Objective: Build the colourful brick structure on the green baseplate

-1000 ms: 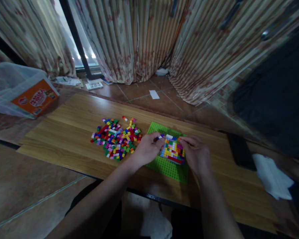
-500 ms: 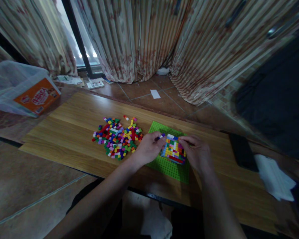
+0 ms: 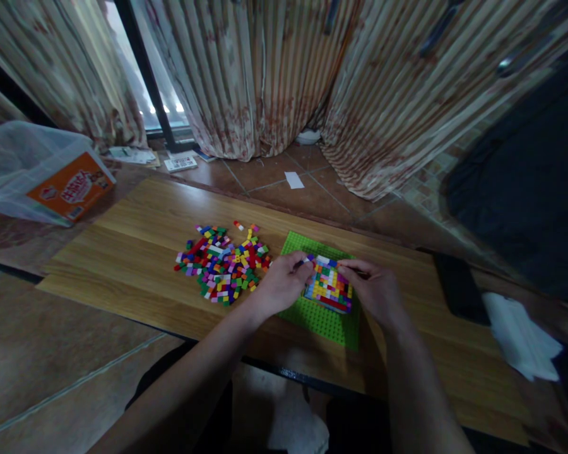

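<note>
A block of colourful toy bricks (image 3: 330, 285) is built up on a green baseplate (image 3: 319, 321). My left hand (image 3: 286, 280) is at the block's left upper corner, thumb and forefinger pinched around a small purple and white toy brick (image 3: 308, 258). At the right upper corner is my right hand (image 3: 372, 287), its thumb and fingertips closed together against the block's edge. Whether a piece sits between those fingertips is too small to make out. Left of the baseplate lies a spread heap of loose toy bricks (image 3: 222, 265) in many colours.
The wooden table (image 3: 123, 252) carries all of this. A clear plastic bin (image 3: 38, 167) with an orange label stands beyond its left end. A dark flat object (image 3: 457, 284) and white tissues (image 3: 518, 331) lie at the right. Curtains (image 3: 265, 82) hang behind.
My right hand has shifted very slightly at the block's upper right corner. My left hand and its brick stay nearly in place; the view has tilted slightly.
</note>
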### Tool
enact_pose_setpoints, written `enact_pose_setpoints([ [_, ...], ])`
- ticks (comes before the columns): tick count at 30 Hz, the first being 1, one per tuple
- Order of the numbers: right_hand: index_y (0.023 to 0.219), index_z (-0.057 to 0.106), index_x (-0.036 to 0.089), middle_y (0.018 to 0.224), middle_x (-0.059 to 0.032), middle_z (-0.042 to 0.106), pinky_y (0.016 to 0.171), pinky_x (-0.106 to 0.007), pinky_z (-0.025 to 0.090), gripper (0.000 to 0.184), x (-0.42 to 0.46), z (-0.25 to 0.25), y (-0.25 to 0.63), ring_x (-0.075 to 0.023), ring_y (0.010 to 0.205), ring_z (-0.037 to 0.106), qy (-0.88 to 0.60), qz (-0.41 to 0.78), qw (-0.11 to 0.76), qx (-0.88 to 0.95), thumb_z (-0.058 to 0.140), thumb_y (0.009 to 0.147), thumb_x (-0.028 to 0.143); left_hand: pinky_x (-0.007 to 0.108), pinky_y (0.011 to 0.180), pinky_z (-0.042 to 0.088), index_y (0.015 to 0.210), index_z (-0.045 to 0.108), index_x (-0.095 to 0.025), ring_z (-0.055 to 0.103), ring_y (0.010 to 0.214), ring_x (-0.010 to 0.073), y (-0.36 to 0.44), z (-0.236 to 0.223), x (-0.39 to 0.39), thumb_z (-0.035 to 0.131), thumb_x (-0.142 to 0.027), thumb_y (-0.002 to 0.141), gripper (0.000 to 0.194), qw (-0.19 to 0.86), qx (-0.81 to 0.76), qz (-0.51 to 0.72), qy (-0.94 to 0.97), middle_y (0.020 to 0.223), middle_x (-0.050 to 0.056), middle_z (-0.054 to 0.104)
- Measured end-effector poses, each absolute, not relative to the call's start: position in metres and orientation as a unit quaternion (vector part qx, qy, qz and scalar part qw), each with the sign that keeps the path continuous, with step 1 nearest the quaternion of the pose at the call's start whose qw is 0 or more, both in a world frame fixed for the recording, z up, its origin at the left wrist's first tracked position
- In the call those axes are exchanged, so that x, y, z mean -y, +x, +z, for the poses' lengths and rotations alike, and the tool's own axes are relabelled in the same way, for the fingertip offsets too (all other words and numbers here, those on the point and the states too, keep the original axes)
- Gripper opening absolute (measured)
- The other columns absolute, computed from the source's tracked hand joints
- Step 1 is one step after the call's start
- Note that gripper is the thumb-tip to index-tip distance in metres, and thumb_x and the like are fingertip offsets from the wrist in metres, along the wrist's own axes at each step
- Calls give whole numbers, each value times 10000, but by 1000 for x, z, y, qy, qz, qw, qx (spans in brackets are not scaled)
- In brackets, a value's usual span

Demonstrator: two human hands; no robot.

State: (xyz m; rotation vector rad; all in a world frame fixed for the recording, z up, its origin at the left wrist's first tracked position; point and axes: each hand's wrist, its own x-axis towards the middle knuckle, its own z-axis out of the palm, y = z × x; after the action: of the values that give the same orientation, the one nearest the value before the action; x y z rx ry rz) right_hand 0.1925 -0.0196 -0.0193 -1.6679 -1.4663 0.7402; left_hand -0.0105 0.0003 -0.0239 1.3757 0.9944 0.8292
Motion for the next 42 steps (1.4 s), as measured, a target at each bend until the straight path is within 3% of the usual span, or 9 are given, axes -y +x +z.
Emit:
enact_pose_setpoints([
  [4, 945, 773, 227, 981, -66, 753, 813, -398, 546, 263, 23, -17, 190, -227, 873, 691, -640, 242, 423, 594, 689, 805, 432, 243, 585, 415, 767, 508, -182, 513, 619, 120, -10, -21, 0, 446, -320, 909, 208, 585, -416, 351, 601, 685, -9, 541],
  [10, 975, 765, 261, 1055, -53, 724, 919, -405, 520, 202, 27, -1, 159, -219, 1024, 666, -570, 175, 456, 661, 638, 886, 391, 233, 580, 370, 753, 529, -172, 451, 614, 110, -11, -13, 4, 436, -298, 923, 232, 534, -397, 348, 660, 661, -25, 501],
  [19, 928, 751, 248, 971, -29, 704, 840, -348, 520, 138, 31, -3, 141, -181, 934, 661, -554, 198, 462, 664, 631, 906, 312, 234, 591, 362, 808, 587, -158, 466, 629, 114, -12, -10, 8, 429, -275, 940, 237, 495, -406, 343, 688, 684, -18, 524],
  [32, 917, 744, 245, 945, -38, 707, 838, -373, 521, 136, 34, 1, 141, -197, 924, 646, -542, 75, 442, 711, 615, 908, 287, 205, 552, 343, 688, 518, -161, 430, 564, 87, -4, -6, 11, 438, -233, 919, 255, 562, -379, 384, 627, 612, -30, 475],
  [37, 883, 735, 243, 924, -41, 712, 845, -387, 528, 143, 31, 6, 169, -207, 906, 665, -580, 50, 471, 663, 623, 893, 332, 205, 557, 377, 781, 582, -157, 476, 588, 95, -6, -10, 7, 455, -270, 923, 222, 561, -398, 385, 615, 655, -21, 529],
  [42, 847, 730, 217, 906, -62, 718, 837, -409, 531, 194, 30, 1, 206, -229, 884, 675, -628, 58, 412, 658, 617, 876, 372, 227, 595, 449, 975, 653, -146, 569, 640, 122, -9, -15, 2, 452, -261, 919, 238, 580, -438, 381, 572, 696, -3, 583],
])
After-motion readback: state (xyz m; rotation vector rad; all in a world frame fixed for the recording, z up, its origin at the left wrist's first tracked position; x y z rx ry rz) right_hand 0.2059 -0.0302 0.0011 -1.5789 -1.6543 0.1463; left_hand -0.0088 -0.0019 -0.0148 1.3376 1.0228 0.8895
